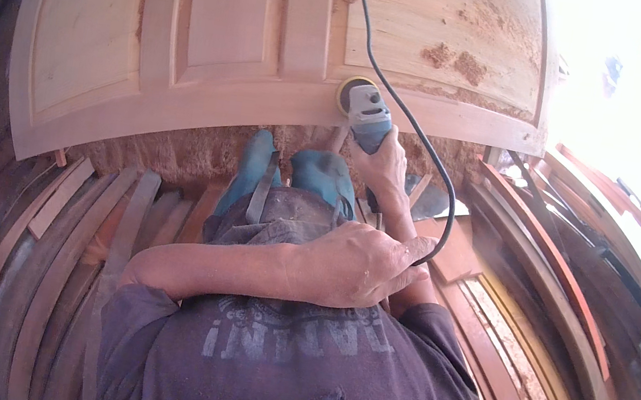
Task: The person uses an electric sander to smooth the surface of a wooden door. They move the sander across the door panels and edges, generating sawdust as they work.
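My right hand (383,164) is wrapped around the body of a grey and blue angle grinder (370,117). A round pad with a yellow rim (346,94) sits at its head, against or just over the near rail of a wooden panel door (252,102). Whether the pad touches the wood I cannot tell. Across my body, my left hand (361,264) lies over my right forearm, its fingers closed on a dark power cord (444,184). That cord loops up past the grinder and over the door to the top edge.
Reddish sawdust (467,67) lies in patches on the door panels. Long wooden boards (68,272) line the floor at left, and more strips (560,288) are stacked at right. Below the door's near edge is a sawdust-covered surface (182,141). Bright light comes from the far right.
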`<state>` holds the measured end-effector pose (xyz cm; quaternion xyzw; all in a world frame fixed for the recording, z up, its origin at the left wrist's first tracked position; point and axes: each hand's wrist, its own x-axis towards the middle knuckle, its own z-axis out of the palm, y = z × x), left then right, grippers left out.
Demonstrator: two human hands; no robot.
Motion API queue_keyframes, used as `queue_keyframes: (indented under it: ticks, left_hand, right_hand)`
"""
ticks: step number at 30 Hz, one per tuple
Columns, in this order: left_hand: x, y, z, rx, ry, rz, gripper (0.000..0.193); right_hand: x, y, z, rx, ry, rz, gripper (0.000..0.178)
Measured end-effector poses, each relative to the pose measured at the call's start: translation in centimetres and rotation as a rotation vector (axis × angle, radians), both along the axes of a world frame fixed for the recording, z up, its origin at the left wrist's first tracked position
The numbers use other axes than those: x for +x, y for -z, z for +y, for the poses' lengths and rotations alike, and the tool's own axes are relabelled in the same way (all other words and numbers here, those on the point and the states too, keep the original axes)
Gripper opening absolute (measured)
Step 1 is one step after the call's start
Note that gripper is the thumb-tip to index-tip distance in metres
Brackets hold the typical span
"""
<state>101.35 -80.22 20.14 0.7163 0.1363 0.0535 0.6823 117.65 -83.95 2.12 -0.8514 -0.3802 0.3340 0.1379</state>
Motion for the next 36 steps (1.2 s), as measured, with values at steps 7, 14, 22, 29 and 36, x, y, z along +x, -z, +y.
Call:
queue_keyframes:
  ticks: [7, 14, 22, 29, 36]
  left_hand:
    - [7.1, 0.2, -0.8, 0.028, 0.035, -0.006, 0.051]
    - [13.0, -1.4, -0.6, -0.043, -0.003, 0.024, 0.041]
    - [13.9, -1.8, -0.8, 0.087, -0.296, -0.126, 0.052]
    - [10.1, -3.9, -0.6, 0.151, -0.329, -0.32, 0.047]
    - [7.2, -3.4, 0.7, 0.19, -0.398, -0.315, 0.047]
  right_hand:
    - [10.5, 1.0, -3.9, 0.018, 0.199, 0.022, 0.069]
    - [24.9, 4.1, -9.8, 0.172, 0.248, 0.04, 0.081]
    - [24.2, 2.5, -5.9, 0.291, 0.155, 0.434, 0.062]
    - [17.0, 0.4, 2.5, 0.266, -0.182, 0.418, 0.071]
    - [10.9, -4.3, 11.6, 0.095, -0.613, 0.193, 0.083]
